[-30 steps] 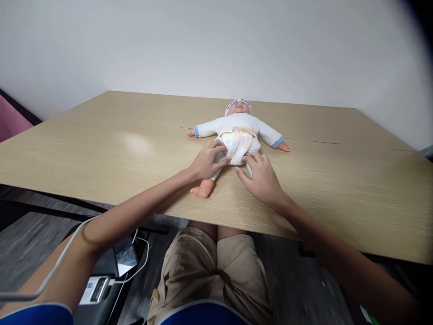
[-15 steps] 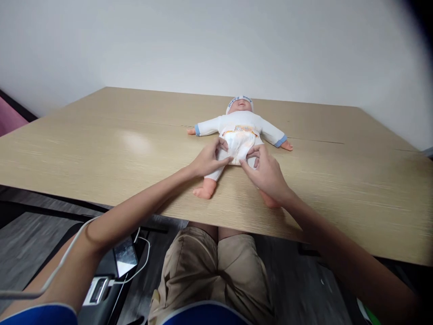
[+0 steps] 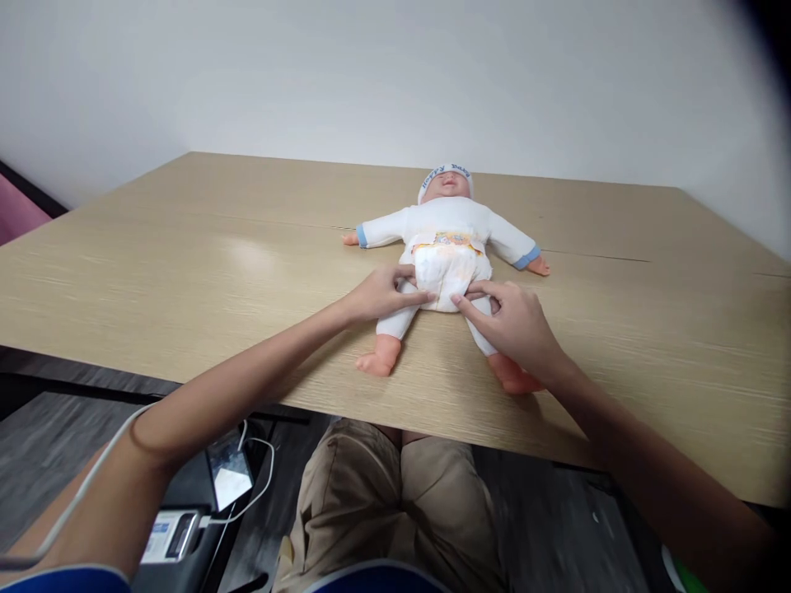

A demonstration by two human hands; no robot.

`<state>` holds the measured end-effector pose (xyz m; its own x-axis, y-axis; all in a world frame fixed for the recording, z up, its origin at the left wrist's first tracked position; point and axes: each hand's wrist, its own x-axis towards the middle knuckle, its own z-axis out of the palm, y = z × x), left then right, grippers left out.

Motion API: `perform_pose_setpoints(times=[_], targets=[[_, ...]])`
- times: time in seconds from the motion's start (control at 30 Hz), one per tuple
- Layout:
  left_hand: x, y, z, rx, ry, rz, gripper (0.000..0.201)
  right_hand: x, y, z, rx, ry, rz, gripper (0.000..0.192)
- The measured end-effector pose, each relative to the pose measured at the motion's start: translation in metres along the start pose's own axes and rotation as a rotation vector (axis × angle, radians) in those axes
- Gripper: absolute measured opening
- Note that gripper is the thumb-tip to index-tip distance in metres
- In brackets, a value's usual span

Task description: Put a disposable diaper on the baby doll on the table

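While the left hand [image 3: 392, 294] touches the left side of the white diaper [image 3: 442, 276], its thumb and forefinger stand parted; grip on material cannot be told. Diaper sits around hips of the doll [image 3: 445, 217], face-up on table [image 3: 185, 263]. Right hand [image 3: 510, 317] at opposite leg edge: thumb and forefinger slightly apart, pinch indeterminate.
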<state>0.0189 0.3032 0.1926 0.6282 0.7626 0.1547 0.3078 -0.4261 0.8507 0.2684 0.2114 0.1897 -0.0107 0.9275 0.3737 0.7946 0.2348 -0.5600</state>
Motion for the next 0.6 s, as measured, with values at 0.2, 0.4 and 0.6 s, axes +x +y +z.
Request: perform_pose_setpoints(times=[0.2,0.4,0.6], targets=[[0.004,-0.005,-0.001,-0.293,-0.048,-0.131,0.049,0.003,0.008,0.006,0.168,-0.010,0.116,0.031],[0.005,-0.010,-0.003,-0.551,-0.036,-0.194,0.056,0.000,0.010,0.005,0.242,0.063,0.235,0.041],[-0.004,-0.010,0.000,-0.436,0.091,-0.173,0.044,-0.005,0.015,0.005,0.165,0.186,0.078,0.037]])
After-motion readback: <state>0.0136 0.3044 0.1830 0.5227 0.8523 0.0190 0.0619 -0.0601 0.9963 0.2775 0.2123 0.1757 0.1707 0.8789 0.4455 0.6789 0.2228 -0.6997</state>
